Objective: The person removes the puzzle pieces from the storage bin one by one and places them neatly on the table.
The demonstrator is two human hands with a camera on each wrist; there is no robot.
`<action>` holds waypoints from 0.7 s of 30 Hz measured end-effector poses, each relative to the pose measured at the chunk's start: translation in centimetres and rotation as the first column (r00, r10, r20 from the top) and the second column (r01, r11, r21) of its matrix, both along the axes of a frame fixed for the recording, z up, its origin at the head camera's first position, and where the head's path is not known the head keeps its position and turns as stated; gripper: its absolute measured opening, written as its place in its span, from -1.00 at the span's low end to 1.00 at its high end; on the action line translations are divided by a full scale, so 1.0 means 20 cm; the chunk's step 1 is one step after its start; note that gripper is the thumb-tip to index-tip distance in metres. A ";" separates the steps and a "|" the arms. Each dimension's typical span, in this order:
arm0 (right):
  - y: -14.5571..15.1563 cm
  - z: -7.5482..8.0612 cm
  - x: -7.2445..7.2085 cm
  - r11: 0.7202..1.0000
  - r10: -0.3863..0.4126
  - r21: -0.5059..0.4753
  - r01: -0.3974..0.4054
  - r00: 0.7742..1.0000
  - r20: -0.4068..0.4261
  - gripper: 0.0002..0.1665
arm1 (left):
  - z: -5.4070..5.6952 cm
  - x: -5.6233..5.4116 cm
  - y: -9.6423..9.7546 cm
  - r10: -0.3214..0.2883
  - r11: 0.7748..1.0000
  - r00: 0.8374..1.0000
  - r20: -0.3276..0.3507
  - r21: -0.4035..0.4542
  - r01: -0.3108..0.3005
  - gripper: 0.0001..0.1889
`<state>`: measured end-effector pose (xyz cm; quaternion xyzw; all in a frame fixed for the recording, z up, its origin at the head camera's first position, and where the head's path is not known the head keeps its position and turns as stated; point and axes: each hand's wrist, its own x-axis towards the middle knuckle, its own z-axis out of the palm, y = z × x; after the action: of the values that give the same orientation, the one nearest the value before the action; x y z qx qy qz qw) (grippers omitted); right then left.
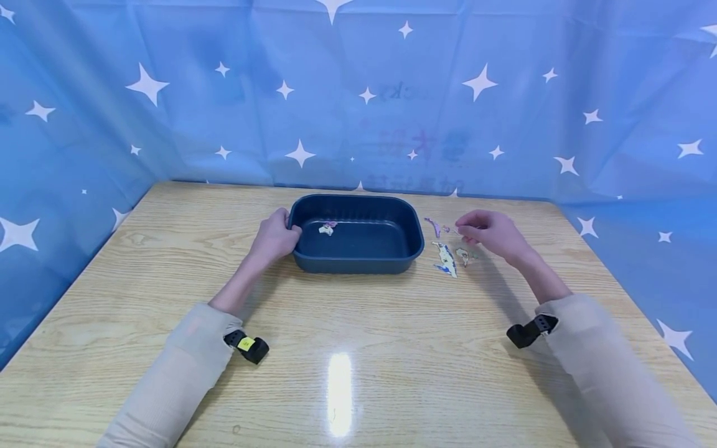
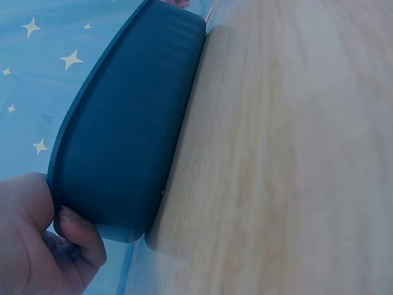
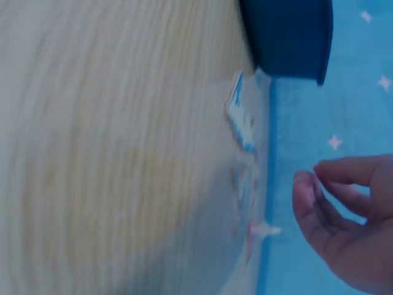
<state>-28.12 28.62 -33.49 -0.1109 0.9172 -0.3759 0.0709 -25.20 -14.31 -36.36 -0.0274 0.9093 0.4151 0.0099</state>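
My left hand (image 1: 274,238) grips the left end of a dark blue plastic tub (image 1: 353,266), its fingers curled at the rim. In the left wrist view the tub (image 2: 116,129) shows from its long side. A small white-and-pink cut-out piece (image 1: 326,229) lies inside it. Right of the tub, my right hand (image 1: 493,235) hovers over several flat cut-outs, its fingers loosely bent and thumb close to the index finger. In the right wrist view nothing shows between the fingertips. Closest to the tub are a purple piece (image 1: 434,228) and a larger white-and-blue piece (image 1: 445,260).
A pale cut-out (image 1: 462,256) lies just below the right hand. The wood-grain table (image 1: 392,336) carries a bright light reflection near its front. A blue curtain with white stars (image 1: 364,124) hangs behind and along both sides.
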 end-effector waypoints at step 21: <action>-0.50 0.10 -0.04 0.977 0.109 -0.175 -0.124 0.990 -0.094 -0.62 | 0.00 0.00 0.00 -0.003 1.000 1.000 0.016 0.017 0.003 -0.92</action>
<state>-28.91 18.59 -31.41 -0.1863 0.8734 -0.4479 0.0439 -25.21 -14.31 -36.40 -0.0294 0.9057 0.4225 0.0180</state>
